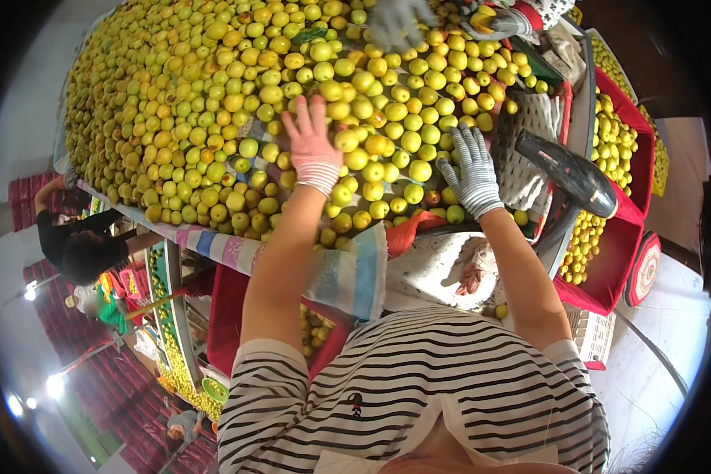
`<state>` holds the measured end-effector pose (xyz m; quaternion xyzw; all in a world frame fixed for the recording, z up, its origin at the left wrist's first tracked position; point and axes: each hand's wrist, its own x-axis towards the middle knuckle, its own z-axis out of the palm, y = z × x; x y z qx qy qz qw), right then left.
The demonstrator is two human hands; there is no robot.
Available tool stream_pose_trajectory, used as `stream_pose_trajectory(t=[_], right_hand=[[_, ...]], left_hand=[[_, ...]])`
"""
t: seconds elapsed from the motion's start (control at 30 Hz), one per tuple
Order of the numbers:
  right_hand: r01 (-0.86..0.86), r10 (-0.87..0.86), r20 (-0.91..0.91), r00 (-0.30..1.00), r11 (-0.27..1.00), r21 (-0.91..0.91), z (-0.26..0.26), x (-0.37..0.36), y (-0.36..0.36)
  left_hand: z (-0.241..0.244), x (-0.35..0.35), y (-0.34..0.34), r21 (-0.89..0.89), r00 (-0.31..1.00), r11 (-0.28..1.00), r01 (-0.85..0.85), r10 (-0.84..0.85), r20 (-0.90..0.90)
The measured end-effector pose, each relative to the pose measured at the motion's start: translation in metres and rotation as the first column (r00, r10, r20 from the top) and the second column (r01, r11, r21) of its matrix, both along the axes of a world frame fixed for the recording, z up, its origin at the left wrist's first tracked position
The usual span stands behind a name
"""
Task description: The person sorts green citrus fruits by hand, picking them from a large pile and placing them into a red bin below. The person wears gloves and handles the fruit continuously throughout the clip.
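Note:
A broad table is heaped with small round yellow-green fruits (201, 106), likely jujubes, some with brown or reddish patches. My left hand (313, 145), in a pink glove with a striped cuff, lies flat on them with its fingers spread. To its right, my right hand (473, 169) wears a grey striped glove and rests palm down at the edge of the fruits, fingers apart. Neither hand grips a fruit that I can see. Between the two hands lie loose fruits (385, 145), with patches of the patterned cloth (346, 258) showing under them.
Across the table are a co-worker's blurred gloved hand (400, 23) and another gloved hand (492, 22) holding fruit. A black hair dryer (569, 175) is mounted at right, beside red-lined bins (637, 249) of fruit. A conveyor (169, 302) and other people (86, 243) are at left.

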<state>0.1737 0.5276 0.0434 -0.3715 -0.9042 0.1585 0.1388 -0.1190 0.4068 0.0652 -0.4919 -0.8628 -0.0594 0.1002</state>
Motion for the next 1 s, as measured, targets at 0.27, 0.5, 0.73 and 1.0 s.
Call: stream_pose_trajectory(t=[0.27,0.5,0.73,1.0], right_hand=[[0.063,-0.039,0.116,0.992,0.975,-0.214,0.027,0.027,-0.024],[0.063,-0.057,0.028,0.998,0.953,-0.296,0.036,0.047,-0.049],[-0.003,-0.009,-0.04,0.999,0.958,-0.286,0.056,0.035,-0.057],[-0.28,0.272,-0.175,0.946,0.96,-0.019,0.066,-0.036,-0.07]], left_hand=[[0.026,0.109,-0.016,-0.115,0.94,0.938,0.328,-0.312,0.137],[0.07,0.121,-0.074,0.227,0.625,0.842,0.489,-0.52,0.582],[0.073,0.059,-0.143,0.226,0.676,0.974,0.016,-0.177,0.715],[0.057,0.094,-0.114,0.305,0.681,0.943,0.134,-0.311,0.663]])
